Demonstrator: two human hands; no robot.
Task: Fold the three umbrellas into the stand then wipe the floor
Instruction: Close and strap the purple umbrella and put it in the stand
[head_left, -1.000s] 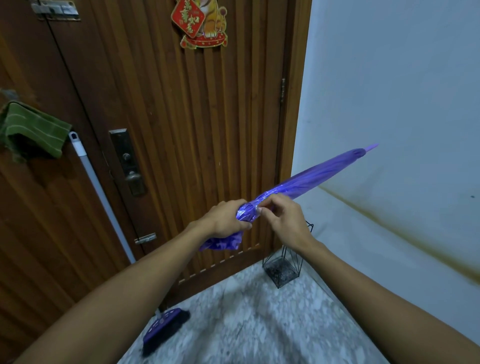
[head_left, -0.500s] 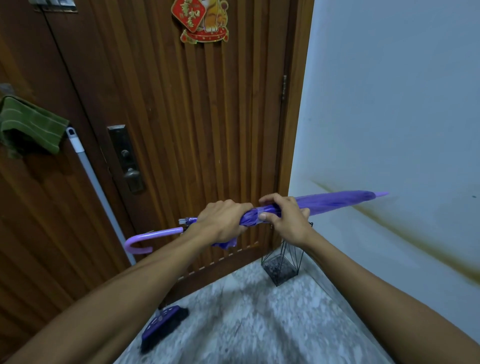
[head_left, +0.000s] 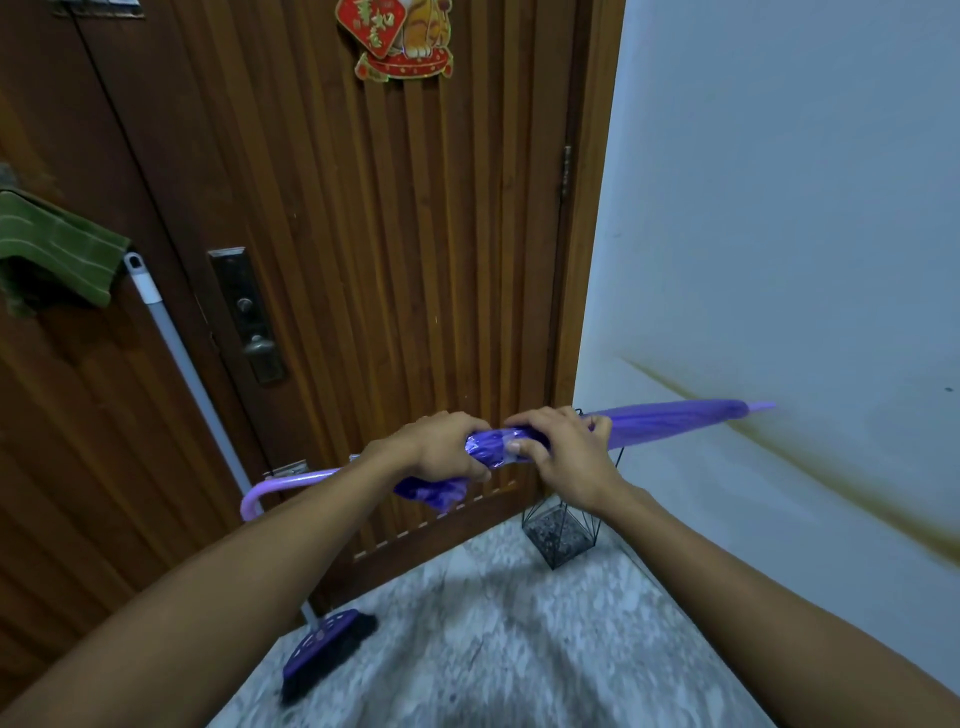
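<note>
While I hold the purple umbrella (head_left: 670, 422) almost level across the middle of the frame, its long axis runs from the hooked handle (head_left: 270, 491) at lower left to the tip at right. My left hand (head_left: 441, 447) is closed round the bunched canopy, and my right hand (head_left: 558, 452) pinches the fabric just beside it. Below my right hand, the wire stand (head_left: 563, 535) sits in the corner. I judge the tip must swing down toward it, with the right hand nearer.
</note>
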